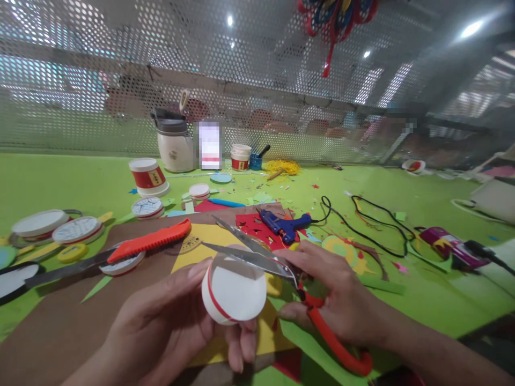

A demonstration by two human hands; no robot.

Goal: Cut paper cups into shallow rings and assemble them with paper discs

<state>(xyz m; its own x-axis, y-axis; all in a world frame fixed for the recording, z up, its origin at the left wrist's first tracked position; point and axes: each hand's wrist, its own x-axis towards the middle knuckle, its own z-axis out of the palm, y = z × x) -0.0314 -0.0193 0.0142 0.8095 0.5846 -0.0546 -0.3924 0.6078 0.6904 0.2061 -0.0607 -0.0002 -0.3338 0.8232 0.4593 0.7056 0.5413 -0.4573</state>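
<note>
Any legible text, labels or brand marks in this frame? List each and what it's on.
None can be read.
upturned paper cup: yellow label on its red band, characters too small.
cup stack: red band with a mark, too blurred.
white jug: small emblem, unreadable.
blurred-out rectangle: pixelated, nothing legible.
cup piece in the left hand: red stripe only, no writing.

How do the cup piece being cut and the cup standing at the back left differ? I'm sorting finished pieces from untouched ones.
The cup piece is a short cut-down base with one thin red stripe, held on its side in the left hand, with the open scissors in the right hand at its edge. The back cup is taller, stands upside down on the green table, and has a broad red band with a label. Both are white paper with red.
</note>
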